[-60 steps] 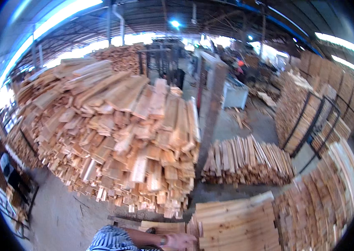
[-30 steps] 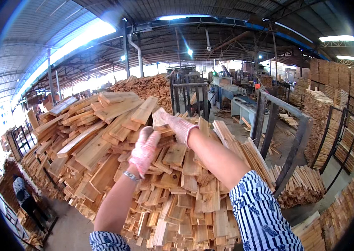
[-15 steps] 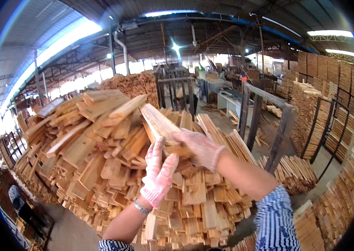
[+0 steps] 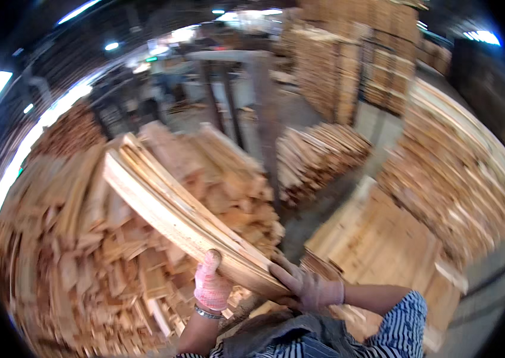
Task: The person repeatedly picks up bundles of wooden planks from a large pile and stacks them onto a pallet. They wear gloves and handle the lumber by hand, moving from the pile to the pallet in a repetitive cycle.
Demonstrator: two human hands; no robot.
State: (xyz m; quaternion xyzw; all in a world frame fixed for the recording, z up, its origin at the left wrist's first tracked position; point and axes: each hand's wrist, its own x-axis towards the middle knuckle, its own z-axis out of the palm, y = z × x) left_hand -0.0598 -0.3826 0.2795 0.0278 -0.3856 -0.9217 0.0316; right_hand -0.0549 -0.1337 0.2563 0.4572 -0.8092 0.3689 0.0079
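Observation:
A small bundle of long, narrow wooden boards [image 4: 172,224] slants across the middle, its far end up and to the left, above a large heap of loose boards [image 4: 67,268]. My left hand [image 4: 212,285], in a pink-white knit glove, grips the bundle's lower part with the thumb up on its near side. My gloved right hand [image 4: 313,287] is closed round the near end; some of its fingers are hidden beneath the wood. The bundle is held close in front of my body.
To the right lies a neat low stack of boards [image 4: 377,232], with a long stacked row [image 4: 455,173] behind it. A dark metal post frame [image 4: 261,107] stands beyond the heap. Another board pile [image 4: 318,155] sits past it, and tall strapped stacks [image 4: 330,71] rise at the back.
My view has swung to the right. Both hands have drawn the boards off the heap and nearer to my body; several boards now show together in my grip.

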